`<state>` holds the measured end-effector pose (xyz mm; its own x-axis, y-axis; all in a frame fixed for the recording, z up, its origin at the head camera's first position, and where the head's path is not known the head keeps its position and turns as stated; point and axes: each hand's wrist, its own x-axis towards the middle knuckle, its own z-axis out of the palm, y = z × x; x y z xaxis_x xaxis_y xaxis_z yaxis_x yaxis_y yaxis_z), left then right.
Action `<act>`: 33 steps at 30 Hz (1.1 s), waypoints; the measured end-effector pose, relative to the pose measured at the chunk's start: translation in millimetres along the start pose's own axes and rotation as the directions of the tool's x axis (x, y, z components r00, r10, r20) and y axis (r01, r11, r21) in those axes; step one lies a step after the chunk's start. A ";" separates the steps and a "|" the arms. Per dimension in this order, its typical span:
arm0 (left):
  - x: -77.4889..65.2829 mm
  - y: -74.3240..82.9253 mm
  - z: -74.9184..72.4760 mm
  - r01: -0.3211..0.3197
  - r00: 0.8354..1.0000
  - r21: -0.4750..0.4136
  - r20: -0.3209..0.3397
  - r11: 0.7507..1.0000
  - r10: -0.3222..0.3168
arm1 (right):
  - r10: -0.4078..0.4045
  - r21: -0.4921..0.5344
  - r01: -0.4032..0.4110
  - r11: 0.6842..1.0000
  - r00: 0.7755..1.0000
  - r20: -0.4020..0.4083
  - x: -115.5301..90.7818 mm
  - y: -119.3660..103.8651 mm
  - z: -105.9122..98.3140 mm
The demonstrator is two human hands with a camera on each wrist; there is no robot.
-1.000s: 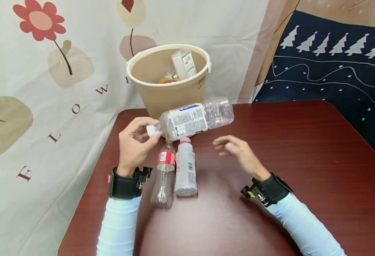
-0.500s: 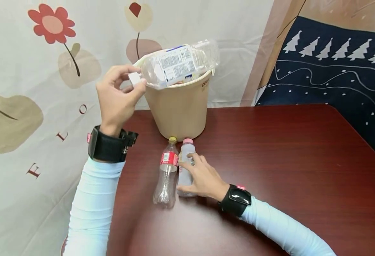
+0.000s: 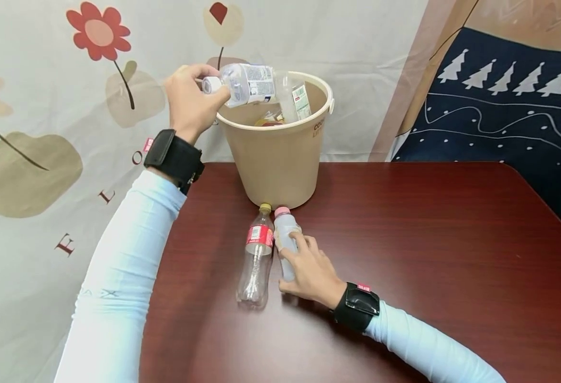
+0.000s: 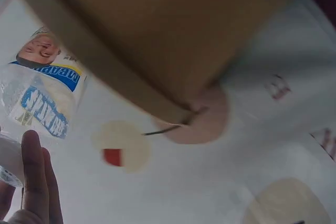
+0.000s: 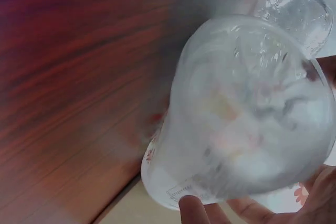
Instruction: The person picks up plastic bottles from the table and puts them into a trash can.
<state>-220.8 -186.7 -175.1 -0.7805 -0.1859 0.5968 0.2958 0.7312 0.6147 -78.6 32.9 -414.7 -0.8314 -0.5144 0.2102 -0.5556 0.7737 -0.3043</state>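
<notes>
My left hand [image 3: 190,103] pinches a clear plastic bottle [image 3: 253,83] by its white cap and neck. The bottle lies sideways over the opening of the beige bucket [image 3: 275,159]; its printed label [image 4: 52,90] shows in the left wrist view. On the table, my right hand [image 3: 312,272] grips a whitish translucent bottle [image 3: 285,229] with a pink cap, thumb on one side and fingers on the other. Its rounded base [image 5: 262,103] faces the camera in the right wrist view. Left of it lies an empty clear bottle [image 3: 253,271] with a red label and yellow cap.
Inside the bucket are a clear container [image 3: 295,101] with a green-white label and some colourful wrappers [image 3: 271,119]. The bucket stands at the back of the dark red table [image 3: 428,239], against a flower-printed cloth [image 3: 357,64]. A navy tree-patterned cloth [image 3: 510,122] hangs at right.
My left hand has raised the clear bottle from above the table to over the bucket. My right hand has come across to the pink-capped bottle and gripped it; that bottle has turned slightly.
</notes>
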 end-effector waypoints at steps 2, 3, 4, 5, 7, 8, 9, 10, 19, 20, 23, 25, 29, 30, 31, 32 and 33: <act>7.9 -1.4 5.0 -0.004 0.999 0.087 0.042 0.996 0.000 | -0.004 0.001 0.004 1.000 1.000 -0.002 -3.1 3.8 -1.4; 11.8 -1.9 7.1 -0.012 0.998 0.128 0.065 0.992 0.004 | -0.004 0.009 0.004 1.000 1.000 -0.003 -4.7 5.6 -1.9; 15.5 -1.8 8.7 -0.020 0.996 0.167 0.088 0.986 0.006 | -0.001 0.020 0.001 1.000 1.000 -0.004 -6.1 7.3 -2.5; 19.0 -1.4 10.0 -0.026 0.994 0.198 0.110 0.980 0.005 | 0.002 0.033 -0.002 0.999 1.000 -0.006 -7.2 8.9 -2.9; 25.0 -0.2 10.9 -0.043 0.990 0.231 0.143 0.972 0.009 | 0.013 0.062 -0.013 0.998 1.000 -0.001 -8.9 10.8 -4.3; 27.7 0.8 11.2 -0.051 0.988 0.245 0.155 0.968 0.013 | 0.018 0.075 -0.018 0.997 1.000 0.003 -9.5 11.4 -5.0; 30.0 1.7 11.5 -0.057 0.986 0.254 0.164 0.965 0.015 | 0.021 0.087 -0.021 0.996 1.000 0.004 -10.0 11.9 -5.4; 31.9 2.6 12.0 -0.059 0.985 0.261 0.170 0.963 0.014 | 0.021 0.091 -0.022 0.996 1.000 0.006 -10.3 12.4 -5.7; 36.7 7.3 24.1 -0.104 0.956 0.372 0.292 0.922 -0.010 | 0.033 0.124 -0.038 0.992 0.999 0.042 -12.8 12.6 -8.1; 35.9 7.2 25.1 -0.098 0.955 0.377 0.297 0.921 -0.020 | 0.032 0.128 -0.038 0.991 0.998 0.048 -13.0 12.4 -8.0; 33.9 8.0 26.2 -0.092 0.951 0.401 0.308 0.911 -0.040 | 0.027 0.133 -0.034 0.991 0.998 0.051 -14.2 12.4 -7.6; 33.9 10.4 26.5 -0.104 0.943 0.416 0.331 0.904 -0.044 | 0.025 0.131 -0.031 0.991 0.998 0.051 -15.4 12.8 -7.7; 34.2 17.8 26.4 -0.102 0.924 0.445 0.374 0.889 -0.081 | 0.027 0.120 -0.035 0.992 0.998 0.065 -17.9 14.0 -9.4; 34.4 19.6 26.6 -0.099 0.921 0.453 0.378 0.886 -0.090 | 0.027 0.119 -0.035 0.992 0.997 0.068 -18.2 14.1 -10.0; 34.1 21.3 26.9 -0.097 0.920 0.464 0.379 0.881 -0.097 | 0.026 0.116 -0.034 0.993 0.997 0.072 -18.3 14.5 -10.4; 33.7 22.6 27.4 -0.097 0.918 0.474 0.382 0.875 -0.105 | 0.026 0.113 -0.034 0.993 0.997 0.074 -18.3 14.8 -11.1; 33.3 23.8 28.1 -0.104 0.916 0.486 0.387 0.868 -0.108 | 0.027 0.111 -0.035 0.993 0.997 0.077 -18.3 15.0 -11.8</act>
<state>-255.2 -157.0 -155.1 -0.9598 0.0053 0.2807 0.0701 0.9727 0.2212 -71.7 58.3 -412.1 -0.8439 -0.5205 0.1303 -0.5235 0.7455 -0.4126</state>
